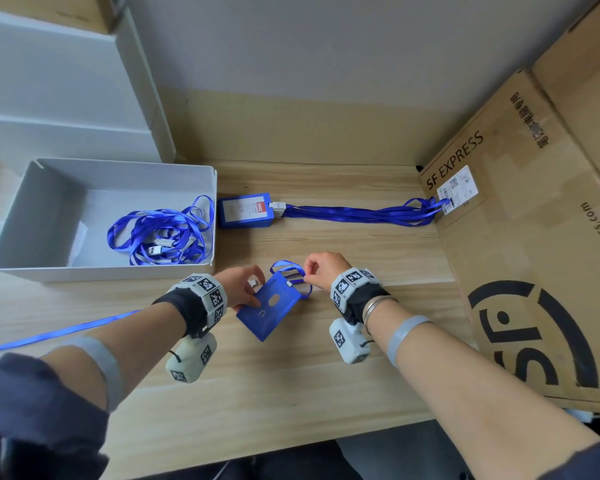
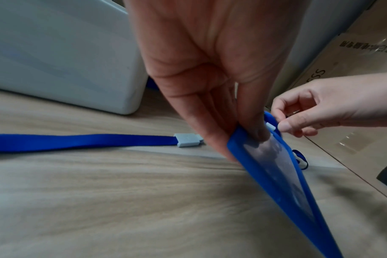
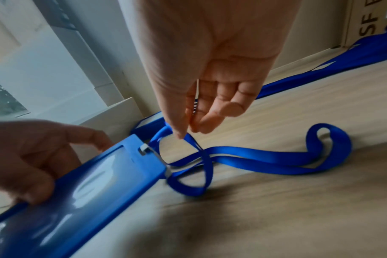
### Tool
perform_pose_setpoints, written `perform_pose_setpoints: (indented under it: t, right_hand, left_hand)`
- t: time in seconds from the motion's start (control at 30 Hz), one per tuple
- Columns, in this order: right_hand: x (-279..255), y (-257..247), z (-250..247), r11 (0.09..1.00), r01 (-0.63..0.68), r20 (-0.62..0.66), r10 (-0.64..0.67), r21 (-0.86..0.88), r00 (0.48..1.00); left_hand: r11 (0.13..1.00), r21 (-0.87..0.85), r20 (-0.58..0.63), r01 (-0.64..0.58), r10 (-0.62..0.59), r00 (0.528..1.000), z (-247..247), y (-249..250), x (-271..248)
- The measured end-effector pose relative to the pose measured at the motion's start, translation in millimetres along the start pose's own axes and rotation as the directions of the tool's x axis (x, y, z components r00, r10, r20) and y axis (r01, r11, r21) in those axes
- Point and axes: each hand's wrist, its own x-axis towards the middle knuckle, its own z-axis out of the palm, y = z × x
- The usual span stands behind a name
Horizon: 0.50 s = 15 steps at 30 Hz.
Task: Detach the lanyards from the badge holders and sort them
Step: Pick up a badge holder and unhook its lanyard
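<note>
- Two hands work one blue badge holder point(image 1: 270, 308) at lower centre of the head view, tilted just above the bench point(image 1: 291, 386).
- The left hand point(image 1: 240, 287) has its grip clamped on the holder's edge.
- The right hand point(image 1: 321, 270) pinches the blue lanyard point(image 3: 261, 157) near the pale clip point(image 3: 144, 149).
- Step in hand: unclipping; it looks unfinished.
- Next, likely: free the clip, then move the lanyard to the grey bin point(image 1: 21, 216) at left.

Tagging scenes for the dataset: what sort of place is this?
Probably an office or stockroom desk: a wooden tabletop, an SF Express shipping carton at the right, and a grey bin of blue lanyards beside stacked badge holders.
</note>
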Motion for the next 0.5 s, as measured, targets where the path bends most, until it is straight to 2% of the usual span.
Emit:
perform_pose_setpoints:
  t: [0.13, 0.2, 0.27, 0.33, 0.4, 0.5]
  right_hand:
    - [-1.5, -5.1, 1.5, 0.986, 0.063, 0.015, -0.066, 0.154, 0.998]
    - [-4.0, -11.5, 1.8, 0.979, 0.04, 0.112, -0.064, 0.199, 0.992]
    - [-6.1, -16.2, 1.7, 0.986, 0.022, 0.236, -0.062, 0.167, 0.97]
    - [-4.8, -17.0, 2.7, 0.995, 0.01, 0.309, -0.041, 0.1, 0.95]
    - [-3.3, -13.1, 3.1, 1.0, 0.003, 0.341, -0.008, 0.015, 0.94]
    - [-6.8, -4.5, -0.9, 0.999, 0.036, 0.345, -0.038, 0.013, 0.938]
  left_hand:
    - [0.995, 0.097, 0.067, -0.033, 0.026, 0.997, -3.2, 3.7, 1.4]
    - [0.992, 0.112, 0.077, -0.053, 0.045, 0.996, -3.8, 5.3, 1.8]
    - [0.99, 0.122, 0.09, -0.071, 0.06, 0.994, -4.8, 5.7, 1.9]
    - [0.986, 0.139, 0.095, -0.094, 0.081, 0.992, -6.7, 4.5, 2.5]
    - [0.979, 0.168, 0.084, -0.112, 0.099, 0.991, -9.3, 2.9, 2.2]
    - [0.972, 0.209, 0.081, -0.11, 0.095, 0.992, -12.0, 0.6, 1.9]
